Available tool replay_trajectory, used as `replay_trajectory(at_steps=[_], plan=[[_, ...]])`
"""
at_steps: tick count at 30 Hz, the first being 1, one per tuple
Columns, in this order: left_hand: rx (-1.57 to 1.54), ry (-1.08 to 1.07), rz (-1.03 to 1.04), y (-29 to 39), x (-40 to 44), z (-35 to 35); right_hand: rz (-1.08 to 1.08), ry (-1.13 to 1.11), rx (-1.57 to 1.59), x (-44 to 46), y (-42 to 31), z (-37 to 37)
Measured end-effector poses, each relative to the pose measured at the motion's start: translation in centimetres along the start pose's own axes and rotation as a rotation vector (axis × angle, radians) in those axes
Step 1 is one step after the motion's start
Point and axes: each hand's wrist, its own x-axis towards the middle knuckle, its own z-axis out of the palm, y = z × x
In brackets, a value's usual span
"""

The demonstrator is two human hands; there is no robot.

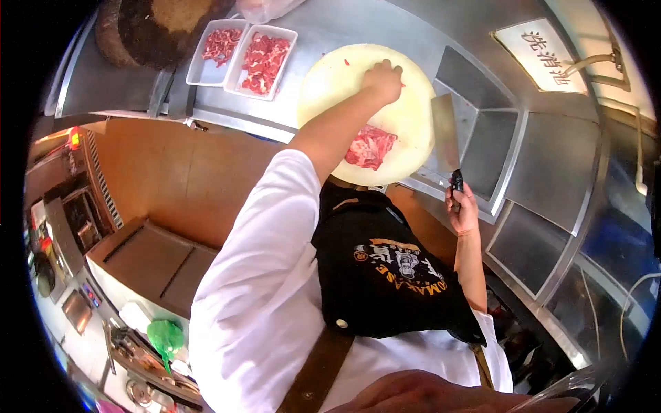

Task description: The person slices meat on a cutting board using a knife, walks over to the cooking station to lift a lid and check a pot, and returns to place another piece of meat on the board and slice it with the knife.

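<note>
My left hand [383,80] reaches across a round, pale cutting board [327,76] and rests on its far part. Its fingers are curled down, and a bit of red shows at the hand's edge; what lies beneath is hidden. A larger piece of raw red meat [372,146] sits on the near part of the board, partly behind my left forearm. Off the board's right side, my right hand [463,208] is closed around the black handle of a cleaver [446,131]. Its broad blade points away from me, beside the board's rim.
Two white trays [281,82] of cut raw meat stand left of the board on the steel counter [330,24]. A thick wooden block [124,34] and a plastic bag [265,8] are beyond them. A steel sink [492,148] lies to the right, below a sign [539,55].
</note>
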Motion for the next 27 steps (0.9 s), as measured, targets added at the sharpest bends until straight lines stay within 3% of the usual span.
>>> replay_trajectory(at_steps=[4,9,10,12,13,14,15,16,17,18,19,20,21,22,24,27], plan=[[0.161,-0.069,0.0,-0.1,0.4,-0.9,0.15,-0.1,0.041,1.2,1.8,-3.0],[-0.13,0.481,-0.316,-6.9,-4.0,-9.5,0.128,-0.265,0.016,4.9,3.1,-6.8],[-0.198,0.635,-0.311,-7.1,-6.1,-13.9,0.133,-0.272,0.022,5.3,3.1,-7.4],[-0.094,1.015,-0.253,-14.2,-5.7,-17.9,0.139,-0.258,-0.056,5.5,2.1,-7.5],[-0.005,1.022,-0.138,-16.4,-6.4,-20.3,0.077,-0.292,-0.075,5.2,1.5,-7.2],[-0.059,0.939,-0.272,-16.4,-6.9,-22.6,0.054,-0.334,-0.132,5.0,0.4,-6.6],[0.071,0.821,-0.361,-20.4,-6.6,-23.1,0.039,-0.363,-0.193,5.0,-0.3,-6.2],[0.19,0.675,-0.443,-23.5,-5.8,-21.4,0.042,-0.366,-0.224,5.6,0.0,-6.9],[0.129,0.701,-0.337,-22.8,-6.2,-18.5,0.061,-0.292,-0.243,5.1,-0.8,-5.9],[0.075,0.752,-0.226,-21.1,-6.6,-17.3,0.053,-0.318,-0.33,5.6,-1.4,-5.9],[-0.089,0.617,-0.423,-15.0,-8.6,-16.3,0.038,-0.314,-0.409,6.0,-1.9,-5.7],[0.057,0.525,-0.365,-11.2,-10.7,-14.2,0.022,-0.302,-0.431,6.4,-2.0,-5.6],[0.001,0.502,-0.286,-11.3,-12.7,-10.1,-0.036,-0.288,-0.506,6.7,-1.8,-5.0],[-0.045,0.453,-0.312,-11.2,-14.6,-6.0,-0.098,-0.278,-0.581,6.8,-1.6,-4.2],[0.016,0.353,-0.481,-3.4,-19.6,-2.7,-0.124,-0.302,-0.625,7.6,-1.6,-2.1],[0.032,0.361,-0.508,2.8,-23.2,0.7,-0.151,-0.335,-0.685,7.7,-1.3,0.5]])
